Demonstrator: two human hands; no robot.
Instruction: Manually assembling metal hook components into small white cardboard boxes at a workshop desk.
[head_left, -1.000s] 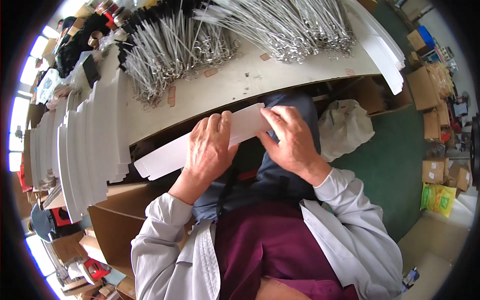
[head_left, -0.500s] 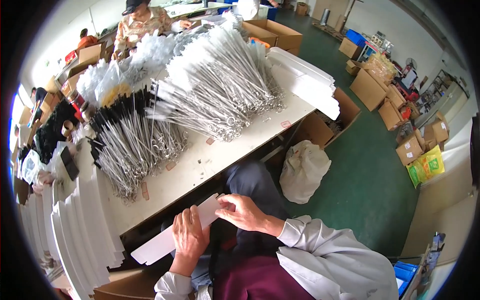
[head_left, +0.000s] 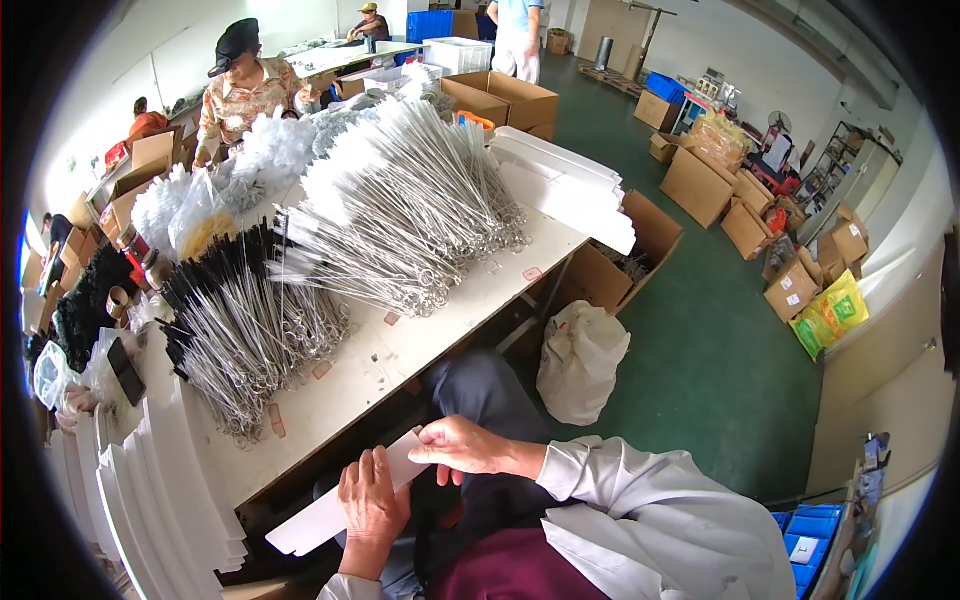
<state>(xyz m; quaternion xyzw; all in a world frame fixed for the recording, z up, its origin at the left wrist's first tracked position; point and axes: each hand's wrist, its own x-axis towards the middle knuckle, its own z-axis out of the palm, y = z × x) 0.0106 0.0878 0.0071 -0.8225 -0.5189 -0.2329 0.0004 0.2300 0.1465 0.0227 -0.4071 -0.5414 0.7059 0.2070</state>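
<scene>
A long, narrow white carton (head_left: 312,520) lies slantwise over my lap, in front of the table. My left hand (head_left: 374,498) wraps round its middle, fingers over the top face. At its upper right end, my right hand (head_left: 462,447) pinches the edge between thumb and fingers, covering part of that end. Beyond my hands, bundles of thin wire-handled brushes rest on the table (head_left: 360,390). One pile has white bristles (head_left: 400,160), the other black bristles (head_left: 225,270); their looped wire ends point toward me.
White flat cartons (head_left: 160,490) are stacked at the left, with more white cartons (head_left: 560,185) at the table's right end. A white sack (head_left: 582,362) and an open cardboard box (head_left: 650,240) stand on the green floor. Across the table sits a person (head_left: 250,100) in a patterned shirt.
The flaps that stood out at the carton's upper end no longer show there; my right hand has closed in on that end. The view has shifted, and more of the room's back shows.
</scene>
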